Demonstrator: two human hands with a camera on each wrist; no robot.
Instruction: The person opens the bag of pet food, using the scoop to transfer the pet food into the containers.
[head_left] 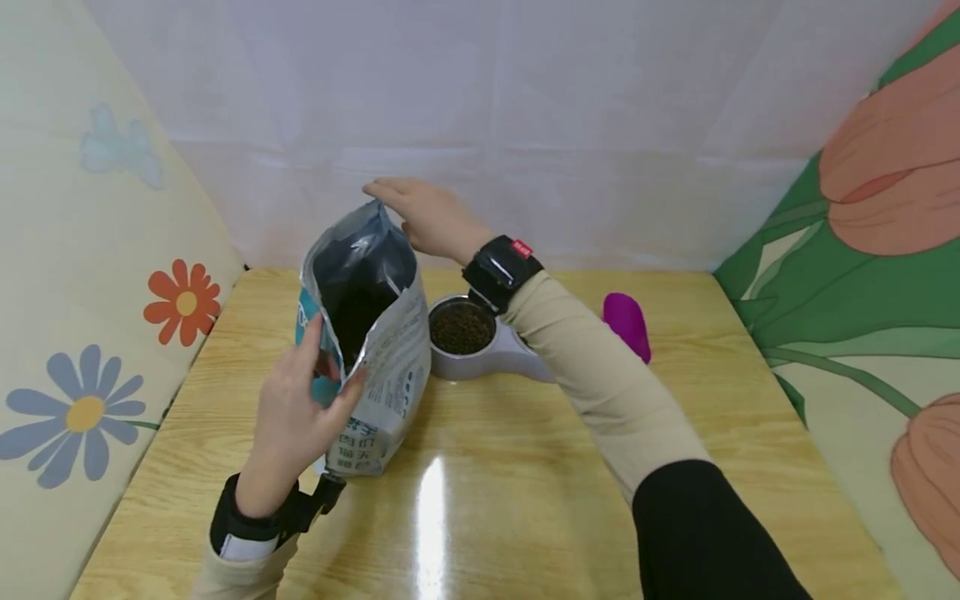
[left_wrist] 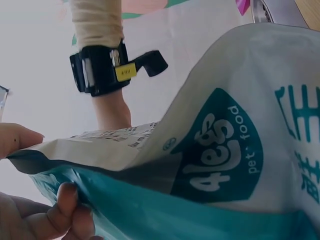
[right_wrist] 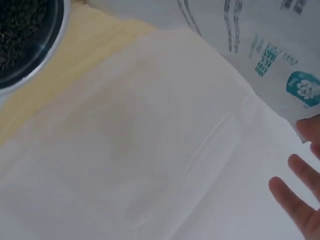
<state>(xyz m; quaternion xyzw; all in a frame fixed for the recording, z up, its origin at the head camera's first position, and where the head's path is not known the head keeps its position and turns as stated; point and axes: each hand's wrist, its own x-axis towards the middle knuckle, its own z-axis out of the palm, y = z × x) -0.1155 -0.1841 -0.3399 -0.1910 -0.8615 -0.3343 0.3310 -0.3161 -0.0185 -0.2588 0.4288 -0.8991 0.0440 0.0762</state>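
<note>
A grey and teal pet food bag (head_left: 386, 379) stands on the table with its top gaping. Dark contents show dimly inside it. My left hand (head_left: 288, 417) grips the near edge of the mouth, its thumb on one side and its fingers on the teal side. At the far top corner, my right hand (head_left: 431, 218) pinches the bag's rim; in the right wrist view its other fingers (right_wrist: 290, 200) are spread away from the bag. Close beside the bag is a pale pet bowl (head_left: 480, 365) with brown kibble (head_left: 461, 327) in it. My right forearm hides the bowl's other end.
Behind my right forearm, a magenta object (head_left: 628, 323) is partly covered, so its kind cannot be told. The wooden table (head_left: 525, 483) ends at a white cloth backdrop (head_left: 600, 125). Flower-patterned panels (head_left: 67, 250) flank both sides.
</note>
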